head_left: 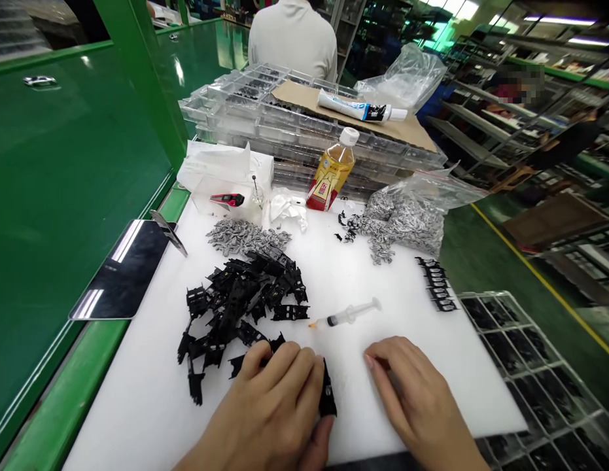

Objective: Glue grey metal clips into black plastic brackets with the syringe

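Note:
My left hand (277, 402) lies low on the white board (137, 405), fingers curled round a small black plastic part (328, 392) that sticks out at the thumb side. My right hand (415, 399) rests beside it, fingers bent down against the board, and what they hold, if anything, is hidden. A pile of black plastic parts (240, 304) spreads just beyond my left hand. A syringe (348, 314) with an orange tip lies on the board just past both hands.
Grey metal clips (243, 234) lie heaped at the back, more in a plastic bag (407, 219). A row of black parts (437, 284) and a compartment tray (534, 379) sit right. Drink bottle (332, 171), stacked clear trays (245, 108), phone (125, 268) left. A person in white stands behind.

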`<state>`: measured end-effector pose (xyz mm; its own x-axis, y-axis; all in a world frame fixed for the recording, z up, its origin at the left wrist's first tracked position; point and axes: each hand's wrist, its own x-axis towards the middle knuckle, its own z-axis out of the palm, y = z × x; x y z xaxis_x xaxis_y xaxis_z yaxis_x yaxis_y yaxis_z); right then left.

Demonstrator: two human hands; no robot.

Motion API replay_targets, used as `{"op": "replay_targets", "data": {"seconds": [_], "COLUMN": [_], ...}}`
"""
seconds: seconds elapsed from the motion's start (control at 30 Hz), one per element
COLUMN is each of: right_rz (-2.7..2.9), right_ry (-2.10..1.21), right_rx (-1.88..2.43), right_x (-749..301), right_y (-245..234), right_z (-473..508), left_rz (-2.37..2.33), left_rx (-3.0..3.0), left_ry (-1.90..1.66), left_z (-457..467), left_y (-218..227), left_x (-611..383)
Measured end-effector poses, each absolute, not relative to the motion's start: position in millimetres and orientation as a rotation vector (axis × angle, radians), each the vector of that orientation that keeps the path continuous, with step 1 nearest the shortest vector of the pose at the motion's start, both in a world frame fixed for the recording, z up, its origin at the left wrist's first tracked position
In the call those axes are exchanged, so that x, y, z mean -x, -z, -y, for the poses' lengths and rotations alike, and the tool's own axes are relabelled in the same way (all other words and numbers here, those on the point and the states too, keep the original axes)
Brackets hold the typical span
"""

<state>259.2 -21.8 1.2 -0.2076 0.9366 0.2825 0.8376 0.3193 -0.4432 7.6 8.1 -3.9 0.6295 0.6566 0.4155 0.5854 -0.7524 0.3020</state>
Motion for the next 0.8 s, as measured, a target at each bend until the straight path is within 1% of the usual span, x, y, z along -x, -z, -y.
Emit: {"op": "replay_targets", "data": {"seconds": [0.13,0.37,0.5,0.67,0.8], "right_rz": [2.08,2.168,2.185,2.239,2.161], "right_ry": [-0.326,-0.541,-0.521,-0.5,-0.538], "right_rx": [1.578,1.573,1.61,1.54,1.38], "right_x": [-264,-280,-287,-290,-271], "right_y": [-6,-19,-19,-22,-26], "right_z": [18,14,13,12,19], "left_rz": [-1.038,-1.005,-0.979,-0.952,-0.941], "left_rx": [-2.698,-2.689,-2.692,-2.678,-2.673], "left_ry": [-0.752,-0.769,-0.79,-0.775,-0.756], "left_z": [-8,-10,-11,-12,-12], "left_y": [0,0,0,0,-1], "left_x": [-7,-6,-6,-5,-6]}}
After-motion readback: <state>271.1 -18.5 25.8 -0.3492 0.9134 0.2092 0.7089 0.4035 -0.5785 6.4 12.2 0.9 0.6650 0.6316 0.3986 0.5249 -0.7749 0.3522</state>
